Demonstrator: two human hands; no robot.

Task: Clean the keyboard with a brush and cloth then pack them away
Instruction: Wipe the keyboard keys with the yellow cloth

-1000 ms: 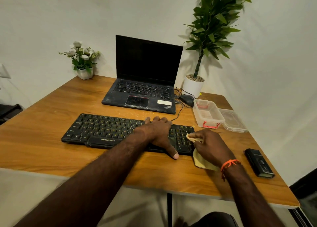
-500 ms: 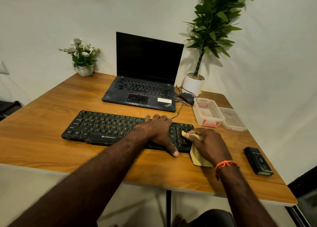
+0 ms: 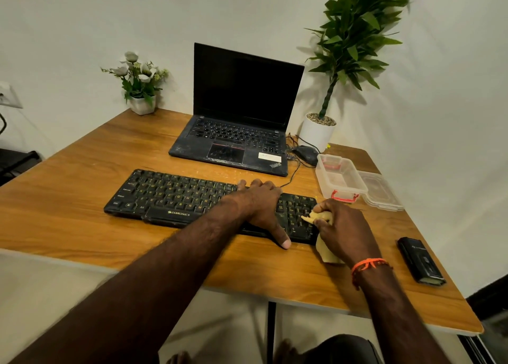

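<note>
Keyboard: the black keyboard lies flat on the wooden surface, in front of the laptop, and its cable goes up toward the laptop's right side.
Left hand: the left hand lies palm down on the right part of the keyboard; the fingers are straight and reach over the far edge, and the thumb points down past the near edge to the surface. This grip is released and holds nothing.
Right hand: the right hand is at the right end of the keyboard, with the fingers curled; this grip is grasping the cloth.
Cloth: the yellow cloth is bunched in the right hand; its tip touches the keys of the number pad, and a loose corner hangs below the hand onto the surface.
Container: a clear plastic container with red clips stands open just behind the right hand, and its lid lies beside it on the right.
Black case: a small black case lies near the right edge of the surface, apart from the right wrist.
Laptop: the laptop is open, the screen dark.
Plants: a small flower pot at the back left, a tall green plant in a white pot at the back right.
</note>
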